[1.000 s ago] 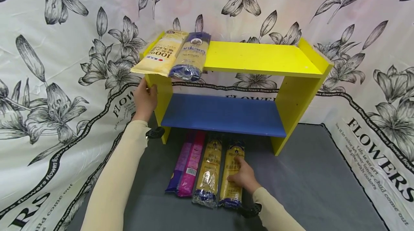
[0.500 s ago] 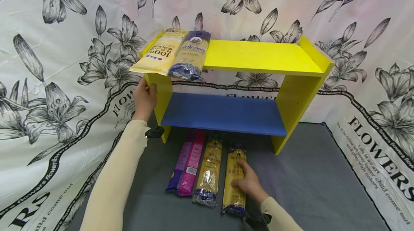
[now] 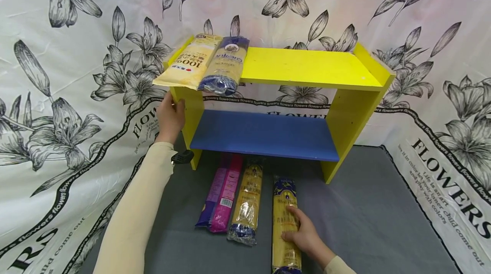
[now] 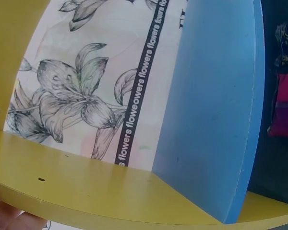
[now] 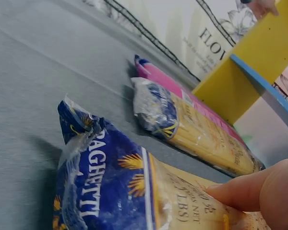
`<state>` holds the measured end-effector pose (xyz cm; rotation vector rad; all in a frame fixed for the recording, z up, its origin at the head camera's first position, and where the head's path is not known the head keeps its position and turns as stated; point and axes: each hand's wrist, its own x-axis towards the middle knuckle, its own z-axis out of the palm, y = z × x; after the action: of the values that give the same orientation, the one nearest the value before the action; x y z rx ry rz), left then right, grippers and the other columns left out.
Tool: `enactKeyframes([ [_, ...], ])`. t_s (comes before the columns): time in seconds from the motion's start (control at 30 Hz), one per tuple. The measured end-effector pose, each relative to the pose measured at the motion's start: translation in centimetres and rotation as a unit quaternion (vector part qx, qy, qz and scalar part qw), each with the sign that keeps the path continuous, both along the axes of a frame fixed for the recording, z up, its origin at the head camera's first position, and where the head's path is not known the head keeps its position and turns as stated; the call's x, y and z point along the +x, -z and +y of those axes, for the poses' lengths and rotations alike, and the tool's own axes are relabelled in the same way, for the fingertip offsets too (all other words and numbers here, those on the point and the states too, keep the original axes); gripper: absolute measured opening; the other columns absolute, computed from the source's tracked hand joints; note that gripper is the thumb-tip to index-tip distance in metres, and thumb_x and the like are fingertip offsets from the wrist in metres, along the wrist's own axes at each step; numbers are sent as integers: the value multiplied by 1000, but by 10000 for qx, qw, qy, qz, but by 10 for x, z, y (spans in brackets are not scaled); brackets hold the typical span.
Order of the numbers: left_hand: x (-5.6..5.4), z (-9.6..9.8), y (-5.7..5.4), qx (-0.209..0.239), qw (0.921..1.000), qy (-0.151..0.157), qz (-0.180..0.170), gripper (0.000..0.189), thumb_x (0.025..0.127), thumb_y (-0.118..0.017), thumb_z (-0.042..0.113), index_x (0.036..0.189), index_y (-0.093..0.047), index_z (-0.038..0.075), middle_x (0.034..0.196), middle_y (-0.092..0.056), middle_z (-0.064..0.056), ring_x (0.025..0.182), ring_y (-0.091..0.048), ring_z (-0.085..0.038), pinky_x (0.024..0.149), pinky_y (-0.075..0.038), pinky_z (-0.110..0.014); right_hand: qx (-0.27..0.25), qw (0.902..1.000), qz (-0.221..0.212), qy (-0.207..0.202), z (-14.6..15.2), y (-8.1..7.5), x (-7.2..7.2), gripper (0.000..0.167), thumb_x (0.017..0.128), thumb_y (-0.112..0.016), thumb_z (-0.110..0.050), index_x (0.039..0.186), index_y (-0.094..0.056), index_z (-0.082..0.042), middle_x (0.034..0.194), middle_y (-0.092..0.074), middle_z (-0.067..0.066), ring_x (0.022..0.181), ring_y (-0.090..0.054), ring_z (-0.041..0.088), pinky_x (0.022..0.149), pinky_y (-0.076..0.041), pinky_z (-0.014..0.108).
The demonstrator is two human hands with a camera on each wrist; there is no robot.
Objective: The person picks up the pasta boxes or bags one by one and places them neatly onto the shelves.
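My right hand (image 3: 307, 235) grips a yellow-and-blue spaghetti packet (image 3: 284, 206), thumb and fingers on its sides. In the right wrist view the packet's blue end (image 5: 105, 172) reads SPAGHETTI, with a fingertip against the clear part. Up at the left, my left hand (image 3: 170, 116) holds the edge of the yellow side panel (image 3: 193, 105) of a small shelf unit. Some of its fingers (image 4: 24, 221) show at the panel's rim in the left wrist view. A second spaghetti packet (image 3: 246, 201) lies on the grey cloth, left of the held one.
Beside the second packet lie a pink packet (image 3: 227, 197) and a purple packet (image 3: 212, 201). The unit has a yellow top (image 3: 307, 67) and a blue lower shelf (image 3: 264, 133). On top rest a cream packet (image 3: 192, 63) and a blue-ended pasta packet (image 3: 226, 65).
The right hand has drawn the spaghetti packet to the right and toward me, away from the other packets and out from the shelf. The left hand has stayed at the panel.
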<state>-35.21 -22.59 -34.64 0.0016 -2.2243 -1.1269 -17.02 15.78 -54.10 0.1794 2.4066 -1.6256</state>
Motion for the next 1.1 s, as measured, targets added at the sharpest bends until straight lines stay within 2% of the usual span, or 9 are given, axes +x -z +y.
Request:
enactKeyframes([
  [0.1, 0, 0, 1, -17, 10000, -1, 35, 27, 106, -47, 13, 125, -58, -3, 110, -68, -28, 95, -70, -44, 77, -57, -52, 12, 9999, -131, -56, 8, -1, 10, 84, 72, -79, 10, 149, -47, -1, 146, -47, 33, 92, -66, 25, 70, -57, 36],
  [0.23, -1, 0, 1, -39, 10000, -13, 14, 27, 106, -48, 13, 125, -58, -2, 111, -68, -28, 95, -70, -43, 77, -56, -53, 111, 9993, -324, -171, 21, -1, 22, 85, 74, -80, 8, 151, -45, -1, 152, -43, 32, 114, -63, 36, 81, -58, 37],
  [0.3, -1, 0, 1, -56, 10000, -29, 5, 27, 106, -48, 13, 126, -58, -2, 111, -68, -28, 96, -70, -43, 77, -56, -53, 60, 9990, -376, -235, 29, -1, 29, 86, 74, -80, 7, 151, -43, 0, 151, -43, 33, 114, -63, 34, 82, -57, 36],
  [0.5, 0, 0, 1, -98, 9999, -6, 91, 27, 106, -47, 13, 126, -58, -3, 109, -67, -28, 92, -69, -44, 73, -54, -49, -929, 9918, -792, -380, 55, -6, 51, 94, 80, -74, 5, 159, -21, 4, 137, -50, 38, 94, -71, 25, 77, -62, 39],
  [0.57, 0, 0, 1, -91, 9999, 5, 114, 27, 106, -47, 12, 126, -59, -3, 108, -67, -28, 91, -69, -43, 72, -53, -48, -927, 9924, -726, -359, 61, -13, 56, 94, 81, -73, 4, 159, -20, 4, 134, -52, 37, 93, -71, 25, 77, -62, 38],
  [0.73, 1, 1, 1, -31, 10000, 12, 20, 27, 107, -47, 13, 127, -58, -2, 112, -67, -27, 96, -70, -43, 75, -56, -51, -471, 9974, -543, -25, 71, -45, 64, 92, 82, -74, 0, 159, -24, 0, 141, -50, 37, 98, -71, 23, 77, -61, 36],
  [0.87, 0, 1, 2, -20, 10000, -4, 64, 27, 106, -47, 13, 126, -58, -2, 112, -67, -28, 96, -70, -43, 76, -57, -52, -731, 9965, -383, 169, 77, -79, 67, 93, 83, -74, 1, 161, -24, -8, 144, -48, 28, 98, -72, 20, 78, -63, 39],
  [1.0, -1, 0, 2, -12, 10000, -12, 75, 27, 106, -48, 12, 127, -58, -2, 112, -67, -28, 97, -70, -43, 79, -57, -53, -1194, 9928, 108, -75, 88, -113, 65, 87, 87, -70, 5, 159, -30, -24, 131, -59, 3, 93, -74, 17, 74, -64, 44],
  [1.1, 0, -1, 2, 15, 10000, -31, 16, 28, 106, -48, 13, 127, -58, -2, 113, -67, -28, 99, -70, -43, 81, -57, -54, -1565, 9854, 507, -435, 95, -140, 61, 86, 91, -63, 10, 159, -29, -31, 119, -62, -7, 94, -75, 20, 72, -63, 47],
])
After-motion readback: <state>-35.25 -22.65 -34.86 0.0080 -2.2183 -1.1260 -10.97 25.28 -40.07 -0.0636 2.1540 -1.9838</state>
